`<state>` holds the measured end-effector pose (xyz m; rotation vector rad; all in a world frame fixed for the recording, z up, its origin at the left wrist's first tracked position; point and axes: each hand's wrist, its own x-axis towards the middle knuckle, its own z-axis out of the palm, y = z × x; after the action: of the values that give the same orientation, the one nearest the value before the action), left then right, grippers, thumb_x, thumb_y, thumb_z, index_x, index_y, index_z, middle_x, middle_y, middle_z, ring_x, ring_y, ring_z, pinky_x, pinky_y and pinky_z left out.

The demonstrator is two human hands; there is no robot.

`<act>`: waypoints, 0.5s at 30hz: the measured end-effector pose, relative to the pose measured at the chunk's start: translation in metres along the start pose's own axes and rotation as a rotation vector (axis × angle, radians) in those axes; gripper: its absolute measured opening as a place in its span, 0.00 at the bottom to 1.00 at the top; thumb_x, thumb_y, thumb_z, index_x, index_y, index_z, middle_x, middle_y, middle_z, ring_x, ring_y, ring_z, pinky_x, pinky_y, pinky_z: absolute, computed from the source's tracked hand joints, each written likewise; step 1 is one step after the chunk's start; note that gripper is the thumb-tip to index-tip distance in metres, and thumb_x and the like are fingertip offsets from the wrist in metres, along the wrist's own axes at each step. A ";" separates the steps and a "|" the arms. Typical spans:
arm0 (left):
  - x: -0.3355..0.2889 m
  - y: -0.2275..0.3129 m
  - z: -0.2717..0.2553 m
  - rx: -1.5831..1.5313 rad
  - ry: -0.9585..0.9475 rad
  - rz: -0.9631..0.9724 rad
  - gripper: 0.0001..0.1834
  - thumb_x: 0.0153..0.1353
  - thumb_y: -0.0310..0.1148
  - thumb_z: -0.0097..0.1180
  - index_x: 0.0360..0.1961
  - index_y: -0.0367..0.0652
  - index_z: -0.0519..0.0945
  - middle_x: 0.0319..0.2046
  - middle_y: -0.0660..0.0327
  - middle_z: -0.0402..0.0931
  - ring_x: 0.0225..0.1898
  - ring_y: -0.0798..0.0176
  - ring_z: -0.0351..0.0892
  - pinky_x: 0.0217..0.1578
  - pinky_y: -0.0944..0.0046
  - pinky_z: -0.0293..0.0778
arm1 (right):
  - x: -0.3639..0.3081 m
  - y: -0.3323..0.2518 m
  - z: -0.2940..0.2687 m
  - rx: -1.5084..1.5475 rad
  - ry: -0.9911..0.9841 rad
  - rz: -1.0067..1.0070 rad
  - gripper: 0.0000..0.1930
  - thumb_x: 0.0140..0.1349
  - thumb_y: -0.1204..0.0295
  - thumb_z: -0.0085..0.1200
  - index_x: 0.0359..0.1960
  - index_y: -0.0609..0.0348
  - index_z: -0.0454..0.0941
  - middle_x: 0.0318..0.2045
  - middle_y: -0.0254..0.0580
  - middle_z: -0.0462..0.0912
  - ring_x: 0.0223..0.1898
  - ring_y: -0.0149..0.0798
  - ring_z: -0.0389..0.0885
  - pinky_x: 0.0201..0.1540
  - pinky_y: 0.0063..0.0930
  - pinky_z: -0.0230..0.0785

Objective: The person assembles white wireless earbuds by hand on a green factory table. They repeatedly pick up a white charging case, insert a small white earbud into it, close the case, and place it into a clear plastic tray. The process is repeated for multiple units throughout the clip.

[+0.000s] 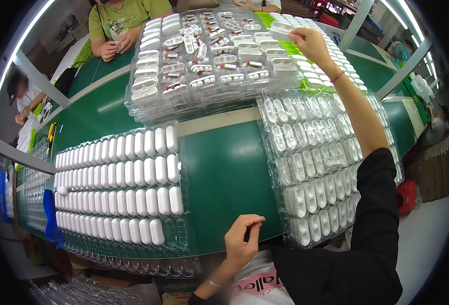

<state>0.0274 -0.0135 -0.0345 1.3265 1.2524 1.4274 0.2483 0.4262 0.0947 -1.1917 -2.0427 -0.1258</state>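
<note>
My right hand reaches to the far right, its fingertips pinched at the end of a white oval case. That case is over the edge between the stacked tray of parts and the bright green tray of white cases. My left hand hangs low near the front table edge, fingers curled with thumb and index close together, and nothing shows in them. Left of it lies a transparent tray holding rows of closed white oval cases. On the right is a stack of transparent trays with open oval shells.
The green table runs between the trays. The tall tray stack at the back holds white shells and small red-and-silver parts. A person in a green shirt works opposite. Pens and a blue object lie at the left.
</note>
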 end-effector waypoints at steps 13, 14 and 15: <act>0.016 0.007 0.001 0.025 -0.102 -0.094 0.07 0.61 0.17 0.56 0.39 0.35 0.82 0.34 0.57 0.82 0.31 0.67 0.81 0.33 0.71 0.77 | 0.087 0.051 0.077 -0.255 -0.319 -0.228 0.08 0.58 0.69 0.55 0.34 0.57 0.86 0.33 0.50 0.84 0.38 0.54 0.81 0.44 0.42 0.73; 0.017 0.006 0.002 0.037 -0.102 -0.074 0.07 0.61 0.17 0.56 0.39 0.35 0.82 0.34 0.56 0.82 0.31 0.67 0.81 0.33 0.71 0.77 | 0.086 0.053 0.079 -0.227 -0.321 -0.247 0.09 0.58 0.69 0.55 0.34 0.57 0.86 0.33 0.49 0.85 0.39 0.54 0.81 0.44 0.42 0.73; 0.018 0.006 0.002 0.044 -0.103 -0.056 0.08 0.61 0.17 0.56 0.39 0.36 0.82 0.34 0.56 0.82 0.32 0.66 0.81 0.33 0.70 0.77 | 0.085 0.057 0.080 -0.201 -0.325 -0.265 0.09 0.58 0.69 0.55 0.35 0.57 0.86 0.34 0.49 0.85 0.39 0.54 0.81 0.44 0.42 0.73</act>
<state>0.0277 0.0032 -0.0256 1.3666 1.2492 1.2836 0.2244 0.5520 0.0774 -1.1108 -2.5198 -0.2872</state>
